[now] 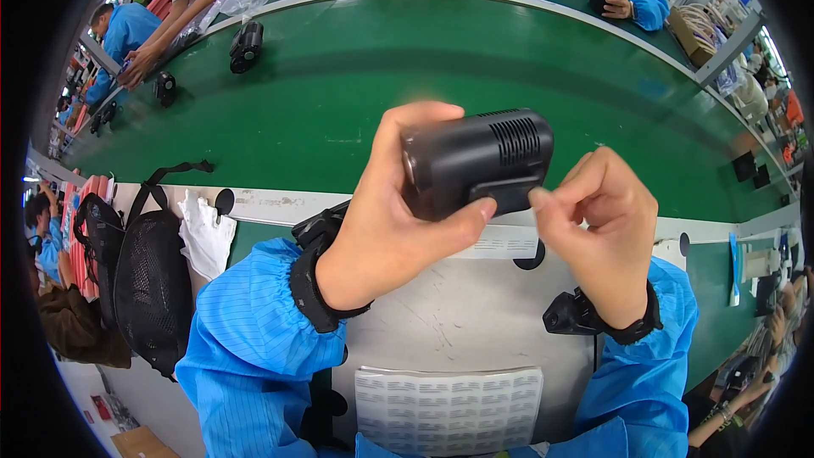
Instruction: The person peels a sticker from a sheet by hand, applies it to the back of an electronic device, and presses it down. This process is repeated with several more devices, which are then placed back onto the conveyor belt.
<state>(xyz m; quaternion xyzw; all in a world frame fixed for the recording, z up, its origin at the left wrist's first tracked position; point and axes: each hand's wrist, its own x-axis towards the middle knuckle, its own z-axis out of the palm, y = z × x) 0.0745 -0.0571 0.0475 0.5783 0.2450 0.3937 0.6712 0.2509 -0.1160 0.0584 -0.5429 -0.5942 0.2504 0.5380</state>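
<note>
My left hand [386,229] grips a black camera unit [476,161] above the desk [458,322]; my right hand [598,220] pinches at its lower edge. It looks rigid, light, smooth; best held around the body.

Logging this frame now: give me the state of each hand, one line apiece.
Left hand: closed around the black vented device, holding it up.
Right hand: fingertips pinched at the device's lower edge; whether it holds anything cannot be told.
</note>
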